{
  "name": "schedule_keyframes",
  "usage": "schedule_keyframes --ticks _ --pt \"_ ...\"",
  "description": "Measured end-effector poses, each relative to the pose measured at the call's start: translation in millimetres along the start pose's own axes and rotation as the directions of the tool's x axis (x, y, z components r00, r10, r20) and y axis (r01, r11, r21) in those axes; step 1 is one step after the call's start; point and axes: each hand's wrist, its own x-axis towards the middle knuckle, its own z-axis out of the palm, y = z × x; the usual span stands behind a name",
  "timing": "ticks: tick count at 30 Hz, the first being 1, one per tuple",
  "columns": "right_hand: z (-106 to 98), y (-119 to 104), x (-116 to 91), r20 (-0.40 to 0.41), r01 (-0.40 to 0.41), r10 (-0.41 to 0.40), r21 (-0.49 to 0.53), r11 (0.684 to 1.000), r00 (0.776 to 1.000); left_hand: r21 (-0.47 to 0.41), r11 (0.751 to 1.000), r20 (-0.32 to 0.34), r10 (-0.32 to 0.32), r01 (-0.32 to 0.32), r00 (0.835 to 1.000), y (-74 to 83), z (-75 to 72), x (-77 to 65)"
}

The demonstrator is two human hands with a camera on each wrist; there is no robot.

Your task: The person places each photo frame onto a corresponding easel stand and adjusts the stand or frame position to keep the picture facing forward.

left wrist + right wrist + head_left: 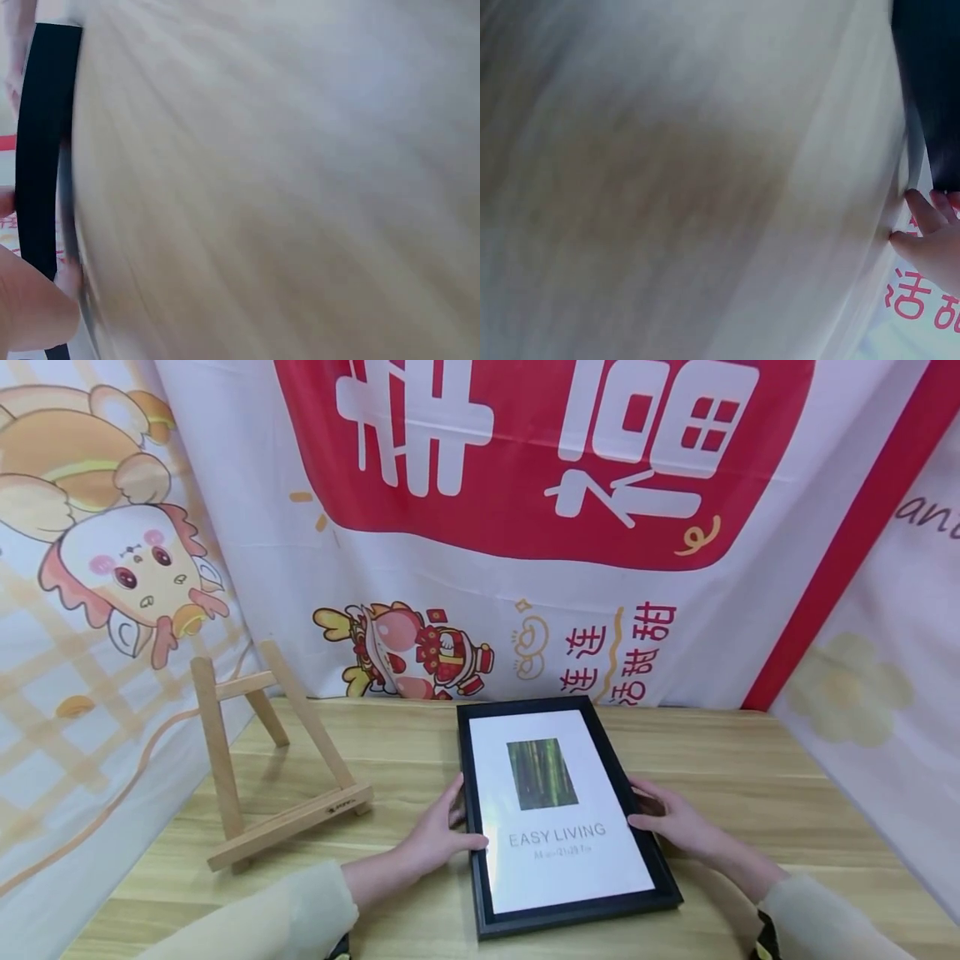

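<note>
A black picture frame (pixel 581 912) lies tilted slightly on the wood-grain table, with a white insert (pixel 570 885) printed "EASY LIVING" under a small green picture. My left hand (pixel 427 842) grips its left side, thumb over the border. On the opposite side my right hand (pixel 678 822) holds the border with the thumb on top; its other fingertips are hidden by the frame. The left wrist view shows the frame's dark edge (pixel 41 142) beside the left hand (pixel 34 307). In the right wrist view, the right hand (pixel 941 251) is below the dark frame (pixel 934 90).
A small wooden easel (pixel 288 827) stands on the table to the left of the frame. Behind the table (pixel 757 777) hangs a white cloth (pixel 262 552) with red lettering and cartoon figures. Printed cloths also close off the left and right sides.
</note>
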Motion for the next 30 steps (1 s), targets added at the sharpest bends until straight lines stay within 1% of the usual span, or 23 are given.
schedule_keyframes --ticks 2,5,6,8,12,16,21,24,27,30 --pt "0 -1 0 -0.002 -0.015 0.016 0.04 0.999 1.0 -0.09 0.996 0.011 -0.006 0.007 1.0 2.3 0.3 0.5" --pt "0 0 0 -0.003 -0.036 0.037 0.101 0.994 0.999 -0.211 0.977 0.041 -0.028 0.036 0.999 7.1 0.4 1.0" --pt "0 0 0 -0.005 -0.042 0.043 0.116 0.992 0.999 -0.241 0.969 0.054 -0.034 0.046 0.998 9.0 0.1 1.4" --pt "-1 -1 0 -0.004 -0.045 0.046 0.139 0.989 0.999 -0.272 0.96 0.075 -0.051 0.07 0.996 12.4 -1.2 2.1" --pt "-3 -6 -1 -0.002 -0.052 0.053 0.204 0.978 0.999 -0.255 0.965 0.09 -0.042 0.064 0.995 17.3 -6.4 3.3" --pt "-5 -14 1 -0.002 -0.049 0.051 0.247 0.968 0.999 -0.26 0.965 0.098 -0.006 0.031 0.995 18.2 -11.8 3.0" --pt "-6 -24 2 0.015 -0.082 0.081 0.254 0.964 0.997 -0.277 0.961 0.086 0.041 -0.016 0.995 18.2 -19.6 0.9" --pt "-5 -30 4 0.02 -0.102 0.1 0.235 0.967 0.995 -0.27 0.962 0.072 0.061 -0.04 0.996 19.1 -26.0 -1.5" --pt "-1 -35 7 0.007 -0.075 0.076 0.219 0.973 0.997 -0.255 0.965 0.057 0.079 -0.062 0.995 20.5 -33.0 -4.3" --pt "4 -40 12 -0.005 -0.018 0.02 0.22 0.975 1.0 -0.263 0.961 0.046 0.102 -0.087 0.994 19.6 -41.2 -8.5"
